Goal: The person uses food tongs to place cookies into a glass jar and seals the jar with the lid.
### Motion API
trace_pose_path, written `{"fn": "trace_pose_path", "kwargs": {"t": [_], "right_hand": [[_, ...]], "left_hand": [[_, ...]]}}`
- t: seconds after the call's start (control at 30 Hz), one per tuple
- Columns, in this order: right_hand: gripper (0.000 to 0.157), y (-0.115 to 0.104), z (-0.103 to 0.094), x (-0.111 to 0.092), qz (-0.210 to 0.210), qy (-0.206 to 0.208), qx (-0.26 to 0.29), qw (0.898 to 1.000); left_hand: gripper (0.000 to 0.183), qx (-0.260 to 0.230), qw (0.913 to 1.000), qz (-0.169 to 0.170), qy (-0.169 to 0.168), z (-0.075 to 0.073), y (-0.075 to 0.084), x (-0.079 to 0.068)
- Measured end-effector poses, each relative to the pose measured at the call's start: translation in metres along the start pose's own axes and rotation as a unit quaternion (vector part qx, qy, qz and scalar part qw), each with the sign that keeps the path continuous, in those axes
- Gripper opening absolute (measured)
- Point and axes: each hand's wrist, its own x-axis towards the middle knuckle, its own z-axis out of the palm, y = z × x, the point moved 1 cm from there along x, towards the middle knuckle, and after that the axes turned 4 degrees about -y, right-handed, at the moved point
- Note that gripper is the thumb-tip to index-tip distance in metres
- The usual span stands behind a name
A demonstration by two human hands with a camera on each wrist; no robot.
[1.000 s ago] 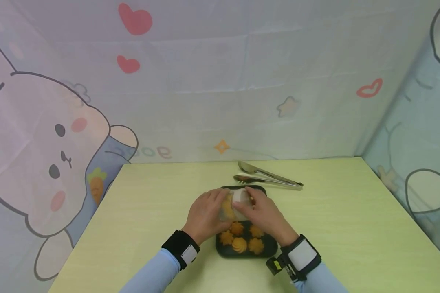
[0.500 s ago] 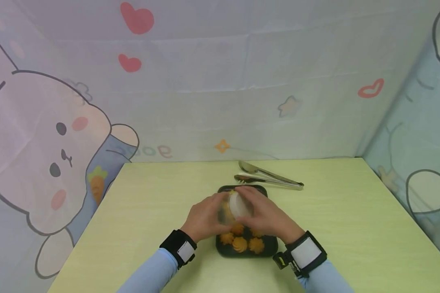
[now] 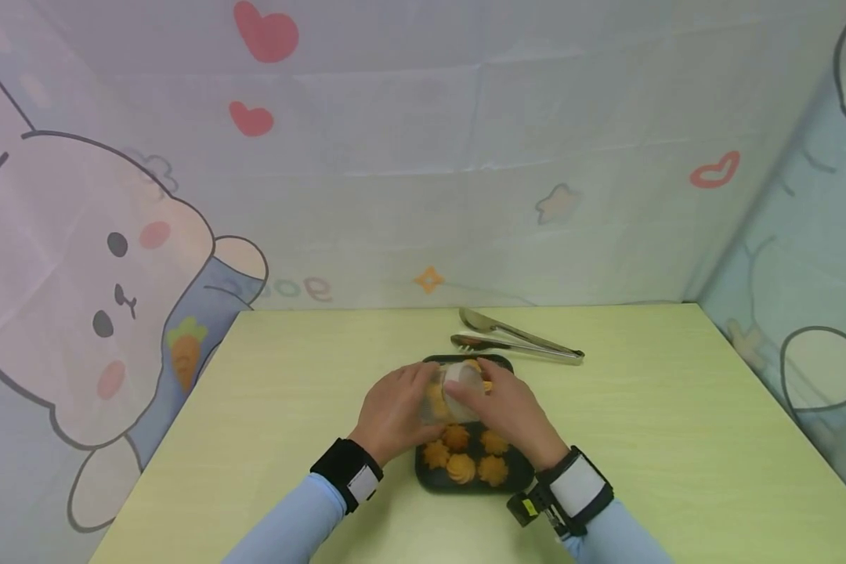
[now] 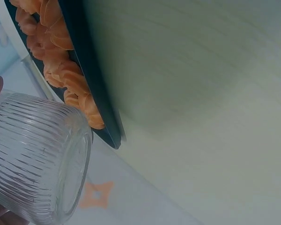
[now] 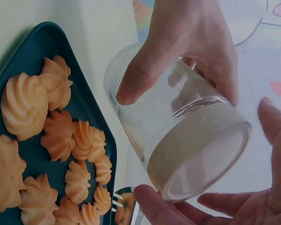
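My left hand [image 3: 393, 411] grips the body of a clear ribbed glass jar [image 5: 164, 101], its thumb and fingers on opposite sides. Tilted over the tray, the jar has a whitish lid [image 5: 203, 147] that faces my right hand [image 3: 507, 407]. Around that lid the right fingers are spread, with the thumb tip right at its rim and another finger standing apart from it in the right wrist view. Beneath the jar lies a dark green tray [image 3: 426, 482] of piped, swirled cookies [image 3: 460, 470]. In the left wrist view the jar's glass end [image 4: 77, 168] sticks out past the holding fingers.
Metal tongs [image 3: 536, 350] lie spread behind the tray, on the pale yellow-green table [image 3: 310, 376]. A printed cloth [image 3: 395, 157] with a rabbit and hearts hangs along the table's back edge. More of the cloth hangs at the right side.
The right hand has turned back and forth about the lid, its thumb coming over the lid again since half a second ago. The left hand keeps its grip on the jar, nearly in place.
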Motion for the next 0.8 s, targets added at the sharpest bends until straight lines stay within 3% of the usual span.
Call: {"fn": "trace_pose_path", "kwargs": {"t": [0.17, 0.57, 0.7, 0.8], "right_hand": [[0.066, -0.0007, 0.0004, 0.0017, -0.035, -0.002, -0.028, 0.999], [0.073, 0.0017, -0.0075, 0.0018, -0.176, -0.032, -0.084, 0.980], [0.079, 0.0022, -0.0072, 0.0020, -0.171, -0.034, -0.078, 0.982], [0.088, 0.0011, -0.0066, 0.0018, -0.114, -0.031, -0.057, 0.991]], "left_hand": [[0.084, -0.004, 1.0000, -0.002, -0.003, -0.0003, 0.0009, -0.0003], [0.087, -0.063, 0.9962, -0.047, -0.038, -0.0018, 0.0000, -0.0021], [0.088, -0.061, 0.9959, -0.051, -0.043, -0.0027, -0.0002, -0.0022], [0.088, -0.053, 0.9966, -0.046, -0.043, -0.0035, -0.0005, -0.0016]]}}
